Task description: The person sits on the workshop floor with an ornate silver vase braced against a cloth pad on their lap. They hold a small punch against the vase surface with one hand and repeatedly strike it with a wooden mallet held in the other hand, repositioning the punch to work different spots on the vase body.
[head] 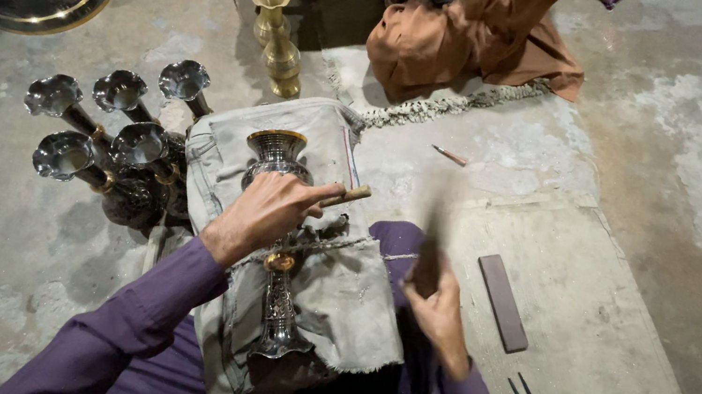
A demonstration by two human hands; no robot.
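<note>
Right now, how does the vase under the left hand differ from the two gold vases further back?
The engraved vase is silvery-dark with a gold rim; the gold vases are plain brass-yellow all over. It lies on a grey cloth across the lap, the left hand on it; they stand upright on the floor, untouched. Both have flared mouths and narrow necks.

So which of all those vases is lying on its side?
The silver engraved vase on the grey cloth across the person's lap, under the left hand. The dark vases and the gold ones all stand upright on the floor.
</note>
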